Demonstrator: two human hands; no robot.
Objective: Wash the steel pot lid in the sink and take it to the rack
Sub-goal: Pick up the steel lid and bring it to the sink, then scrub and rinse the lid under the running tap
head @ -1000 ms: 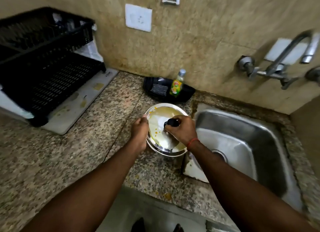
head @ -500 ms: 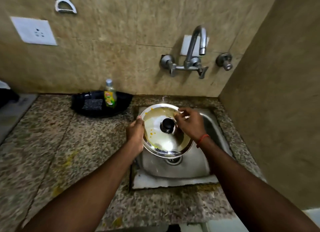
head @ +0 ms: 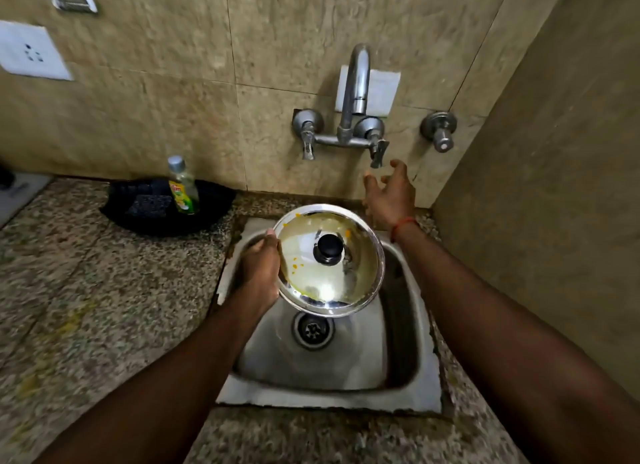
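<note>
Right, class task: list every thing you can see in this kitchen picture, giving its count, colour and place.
counter: 1, speckled granite, along the wall
sink: 1, steel, set in the counter
steel pot lid: 1, silver with black knob and yellow stains, held above the sink
tap: 1, chrome, wall above the sink
valve: 1, chrome, wall right of the tap
tray: 1, black, counter left of the sink
bottle: 1, yellow-green with silver cap, in the tray
socket: 1, white, wall upper left
left hand: 1, grips the lid's left rim
right hand: 1, fingers spread, just below the tap
</note>
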